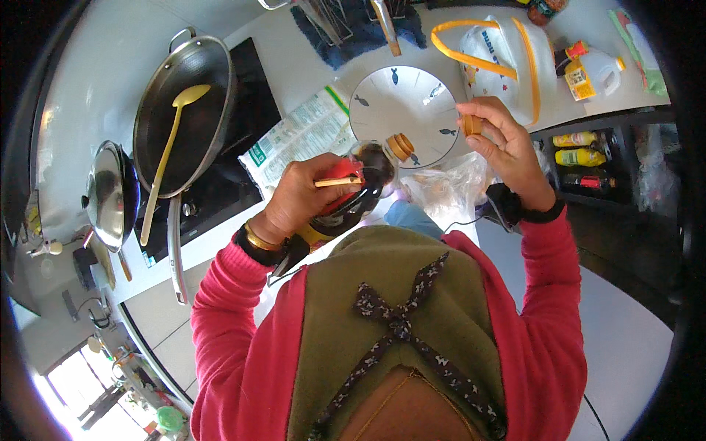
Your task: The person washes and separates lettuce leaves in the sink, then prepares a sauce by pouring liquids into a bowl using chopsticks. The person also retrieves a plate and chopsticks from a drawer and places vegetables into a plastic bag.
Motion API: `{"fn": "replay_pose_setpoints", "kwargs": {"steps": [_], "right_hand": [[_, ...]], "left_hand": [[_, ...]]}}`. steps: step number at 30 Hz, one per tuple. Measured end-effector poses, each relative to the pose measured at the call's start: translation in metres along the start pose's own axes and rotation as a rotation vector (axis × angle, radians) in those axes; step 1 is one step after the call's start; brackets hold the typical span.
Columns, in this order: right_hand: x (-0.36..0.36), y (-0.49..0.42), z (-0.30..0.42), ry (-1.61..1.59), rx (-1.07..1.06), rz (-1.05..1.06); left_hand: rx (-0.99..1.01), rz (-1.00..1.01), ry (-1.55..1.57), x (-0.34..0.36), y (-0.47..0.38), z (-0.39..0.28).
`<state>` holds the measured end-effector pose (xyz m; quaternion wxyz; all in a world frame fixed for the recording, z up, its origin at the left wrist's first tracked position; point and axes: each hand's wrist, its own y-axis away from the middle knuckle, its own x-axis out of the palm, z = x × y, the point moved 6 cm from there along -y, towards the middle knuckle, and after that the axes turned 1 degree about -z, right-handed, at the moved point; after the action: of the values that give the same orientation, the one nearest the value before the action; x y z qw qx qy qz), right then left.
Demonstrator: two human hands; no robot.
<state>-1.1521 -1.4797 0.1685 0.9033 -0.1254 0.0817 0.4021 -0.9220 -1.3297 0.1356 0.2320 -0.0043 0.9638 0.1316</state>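
My left hand (309,190) grips a bottle of dark liquid (372,171) with a red label, tilted so its orange-brown neck (401,147) points up and right. A short wooden stick (339,182), perhaps chopsticks, is also held in that hand, across the bottle. My right hand (499,135) pinches an orange-brown bottle cap (471,125) between thumb and fingers, apart from the neck. Just beyond the bottle lies a white plate (380,118) with blue fish marks; the bottle's neck overlaps its near edge in view.
A wok (185,121) holding a yellow spoon (176,118) sits on the black cooktop (251,99). Beside the plate are a printed plastic package (300,138) and crumpled clear plastic (449,184). A white bag (496,71) stands behind; an open drawer (584,201) holds several bottles.
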Motion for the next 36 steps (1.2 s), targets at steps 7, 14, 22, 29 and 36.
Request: {"fn": "replay_pose_setpoints", "kwargs": {"steps": [7,14,22,29,36], "right_hand": [[-0.006,0.029,-0.043,-0.108,0.177,-0.076],[-0.009,0.038,-0.058,-0.091,0.144,-0.168],[-0.004,0.038,-0.065,-0.094,0.2,-0.093],[-0.003,0.036,-0.062,-0.067,0.107,-0.139],[-0.002,0.039,-0.07,-0.112,0.22,-0.094]], "left_hand": [[-0.037,-0.023,-0.028,0.001,-0.009,0.009],[-0.116,-0.038,-0.062,-0.001,-0.011,0.011],[-0.167,-0.068,-0.078,-0.003,-0.015,0.016],[-0.178,-0.068,-0.086,-0.004,-0.016,0.015],[-0.191,-0.058,-0.08,-0.003,-0.018,0.016]]}}
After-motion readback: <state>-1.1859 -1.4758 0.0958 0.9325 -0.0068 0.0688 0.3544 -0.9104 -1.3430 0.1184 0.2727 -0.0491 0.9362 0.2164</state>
